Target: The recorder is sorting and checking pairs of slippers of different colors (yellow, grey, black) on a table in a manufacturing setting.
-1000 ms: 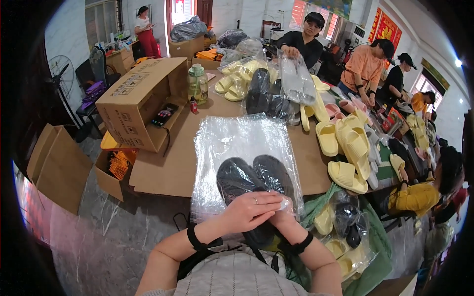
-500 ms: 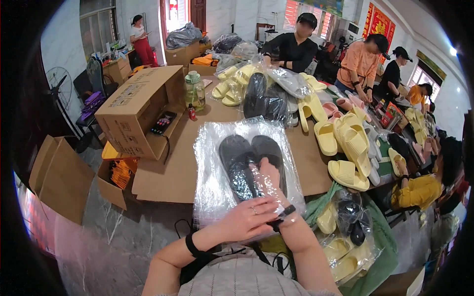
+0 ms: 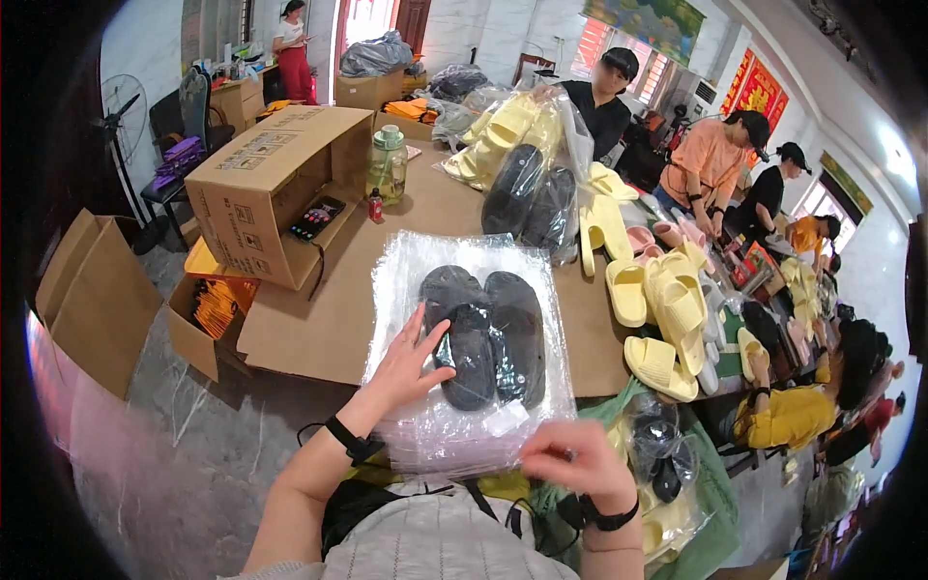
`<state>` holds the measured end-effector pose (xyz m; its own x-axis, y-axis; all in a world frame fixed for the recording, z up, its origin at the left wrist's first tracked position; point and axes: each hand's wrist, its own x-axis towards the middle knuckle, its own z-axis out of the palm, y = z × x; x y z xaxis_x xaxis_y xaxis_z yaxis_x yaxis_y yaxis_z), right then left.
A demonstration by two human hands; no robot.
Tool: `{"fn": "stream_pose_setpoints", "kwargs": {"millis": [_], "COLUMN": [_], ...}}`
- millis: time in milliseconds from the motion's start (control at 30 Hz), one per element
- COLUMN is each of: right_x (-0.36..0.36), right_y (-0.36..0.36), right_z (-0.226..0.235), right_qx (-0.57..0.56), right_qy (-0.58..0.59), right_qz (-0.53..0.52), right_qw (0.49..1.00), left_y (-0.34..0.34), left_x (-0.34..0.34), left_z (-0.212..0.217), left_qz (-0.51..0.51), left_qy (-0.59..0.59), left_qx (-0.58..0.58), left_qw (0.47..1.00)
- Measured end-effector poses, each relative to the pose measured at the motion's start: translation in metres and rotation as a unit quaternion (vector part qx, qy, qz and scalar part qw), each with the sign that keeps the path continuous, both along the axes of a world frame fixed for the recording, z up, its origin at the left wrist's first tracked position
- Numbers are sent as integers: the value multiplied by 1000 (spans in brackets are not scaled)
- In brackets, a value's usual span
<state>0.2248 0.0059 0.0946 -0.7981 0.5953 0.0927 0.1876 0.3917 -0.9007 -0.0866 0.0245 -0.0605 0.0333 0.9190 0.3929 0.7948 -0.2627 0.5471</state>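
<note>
A pair of black slippers (image 3: 519, 333) lies side by side in a clear plastic bag on top of a stack of clear plastic bags (image 3: 396, 280). My left hand (image 3: 401, 362) is open, its fingers spread against the left slipper and the bag over it. Below the slippers, at the stack's near right corner, my right hand (image 3: 580, 464) has its fingers curled into a pinch. What they hold, if anything, is hidden. A small whitish label (image 3: 506, 419) shows just under the right slipper.
A cardboard box (image 3: 237, 213) with a phone (image 3: 317, 218) inside stands left, beside a green-lidded bottle (image 3: 387, 164). Yellow slippers (image 3: 667, 300) pile up at right. Across the table a person (image 3: 604, 101) handles bagged slippers (image 3: 527, 198); other people work at right.
My right hand has come out from the slippers to the stack's near right corner. My left hand has moved from my right wrist onto the left slipper. The person opposite has lifted bagged slippers.
</note>
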Motion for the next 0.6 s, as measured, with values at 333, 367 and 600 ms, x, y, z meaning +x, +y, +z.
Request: {"fn": "stream_pose_setpoints", "kwargs": {"millis": [333,367,600], "right_x": [-96,-106,-139], "right_y": [140,143,153], "right_z": [-108,-124,-141], "right_qx": [284,319,311], "right_qy": [-225,-246,-276], "right_qz": [-302,-314,-340], "right_qw": [882,860,843], "left_y": [-2,0,-6], "left_x": [5,4,2], "left_z": [-24,-26,-26], "left_qz": [17,7,22], "left_qy": [-6,-3,39], "left_qx": [12,17,13], "left_qw": [1000,1000,999]}}
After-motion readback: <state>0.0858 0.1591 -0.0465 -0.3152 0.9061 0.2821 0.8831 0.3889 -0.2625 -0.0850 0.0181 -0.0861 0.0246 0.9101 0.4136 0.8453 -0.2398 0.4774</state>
